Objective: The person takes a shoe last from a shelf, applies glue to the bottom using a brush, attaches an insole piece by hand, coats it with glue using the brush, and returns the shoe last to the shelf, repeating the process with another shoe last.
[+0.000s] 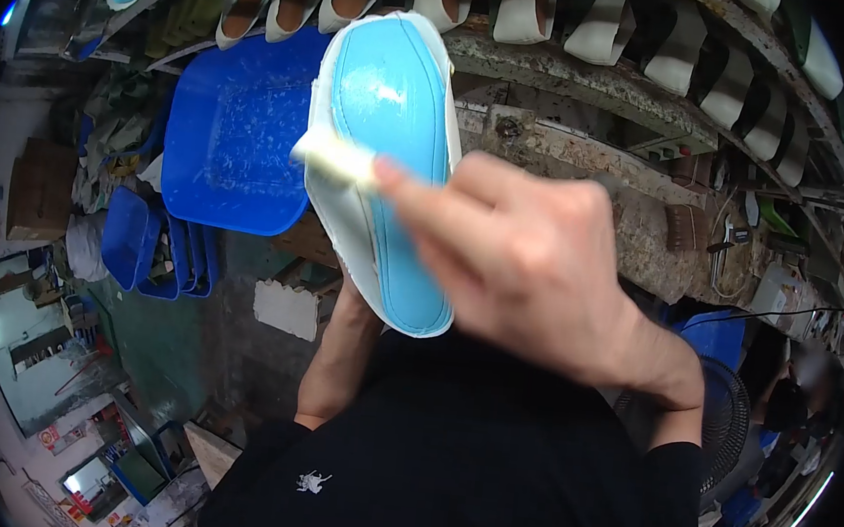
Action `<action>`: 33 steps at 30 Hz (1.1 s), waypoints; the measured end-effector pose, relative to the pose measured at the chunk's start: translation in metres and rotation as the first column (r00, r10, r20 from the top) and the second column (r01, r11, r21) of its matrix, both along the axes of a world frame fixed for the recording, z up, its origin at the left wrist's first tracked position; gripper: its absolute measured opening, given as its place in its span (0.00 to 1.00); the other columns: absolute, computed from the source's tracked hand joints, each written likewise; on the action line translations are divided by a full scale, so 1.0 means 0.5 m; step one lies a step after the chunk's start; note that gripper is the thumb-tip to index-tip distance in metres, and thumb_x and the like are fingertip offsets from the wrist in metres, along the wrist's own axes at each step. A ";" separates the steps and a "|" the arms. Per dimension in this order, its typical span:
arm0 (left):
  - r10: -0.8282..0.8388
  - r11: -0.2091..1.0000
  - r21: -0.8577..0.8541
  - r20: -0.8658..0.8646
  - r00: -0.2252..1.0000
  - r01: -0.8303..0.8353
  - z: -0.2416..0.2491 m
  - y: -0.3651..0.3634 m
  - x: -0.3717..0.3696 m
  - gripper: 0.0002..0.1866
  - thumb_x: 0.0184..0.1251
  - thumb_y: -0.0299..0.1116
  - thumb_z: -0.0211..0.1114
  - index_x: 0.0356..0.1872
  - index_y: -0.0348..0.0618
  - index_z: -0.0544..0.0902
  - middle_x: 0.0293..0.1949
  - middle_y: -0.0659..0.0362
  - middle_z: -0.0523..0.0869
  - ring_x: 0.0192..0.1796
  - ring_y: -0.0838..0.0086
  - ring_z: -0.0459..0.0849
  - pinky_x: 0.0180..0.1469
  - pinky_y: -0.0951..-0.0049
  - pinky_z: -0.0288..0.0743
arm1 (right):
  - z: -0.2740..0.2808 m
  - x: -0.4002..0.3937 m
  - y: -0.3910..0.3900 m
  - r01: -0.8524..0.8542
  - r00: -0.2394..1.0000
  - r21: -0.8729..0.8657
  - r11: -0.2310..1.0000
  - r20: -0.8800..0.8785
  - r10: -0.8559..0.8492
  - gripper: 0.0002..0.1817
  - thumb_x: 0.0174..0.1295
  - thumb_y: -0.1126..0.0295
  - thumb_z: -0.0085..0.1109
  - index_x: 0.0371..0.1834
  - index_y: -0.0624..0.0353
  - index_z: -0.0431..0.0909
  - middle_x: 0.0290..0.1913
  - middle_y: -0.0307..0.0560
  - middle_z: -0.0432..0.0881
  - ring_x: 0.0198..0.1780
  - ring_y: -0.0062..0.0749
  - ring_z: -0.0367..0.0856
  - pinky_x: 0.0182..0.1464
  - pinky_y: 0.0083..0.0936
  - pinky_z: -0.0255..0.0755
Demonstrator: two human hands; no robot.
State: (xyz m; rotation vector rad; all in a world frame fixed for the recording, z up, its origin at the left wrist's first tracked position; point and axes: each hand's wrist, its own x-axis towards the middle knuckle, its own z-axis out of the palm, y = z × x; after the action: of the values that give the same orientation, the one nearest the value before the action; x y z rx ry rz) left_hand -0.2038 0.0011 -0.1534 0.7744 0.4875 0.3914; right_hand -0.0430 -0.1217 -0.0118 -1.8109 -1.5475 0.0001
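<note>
A: Where do we have the shoe (386, 125)?

B: Just off the middle of our view, toward eleven o'clock. We have its glossy light-blue sole (384, 69) turned to us, white along its sides, and its far end leans a little toward eleven

A: And what is our right hand (532, 263) doing?

B: It reaches in from four o'clock and covers part of the sole's near half. We are pinching a pale-yellow piece (338, 162) at the fingertips, over the shoe's nine o'clock edge. It is so blurred that we cannot tell what it is, or whether it touches the shoe

A: What about our left hand (353, 306)?

B: Mostly hidden behind the shoe; we see its wrist by the seven o'clock edge, and we cannot tell how its fingers are set

A: What do we have around us?

B: At ten o'clock, a big blue tub (242, 137), partly behind the shoe; at nine, smaller blue crates (128, 238) set close together. From eleven round to two, we see a row of pale shoes (512, 15) above a worn ledge (607, 97). At four, a dark fan (726, 431) shows just beside our right sleeve (676, 477)
</note>
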 end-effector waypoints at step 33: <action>0.386 0.845 0.456 -0.160 0.909 -0.279 0.090 0.036 0.051 0.40 0.86 0.65 0.32 0.75 0.38 0.63 0.58 0.46 0.81 0.57 0.70 0.88 0.58 0.69 0.86 | -0.161 -0.047 -0.122 -0.057 0.935 -0.062 0.996 -0.354 0.032 0.20 0.57 0.80 0.73 0.55 0.56 0.91 0.25 0.38 0.79 0.19 0.25 0.77 0.21 0.25 0.68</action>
State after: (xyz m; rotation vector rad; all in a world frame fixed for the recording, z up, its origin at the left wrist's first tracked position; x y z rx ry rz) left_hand -0.1781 0.0190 -0.1085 1.1750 0.7932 0.7522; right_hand -0.0667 -0.1827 -0.0921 -1.7169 -1.3427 0.3875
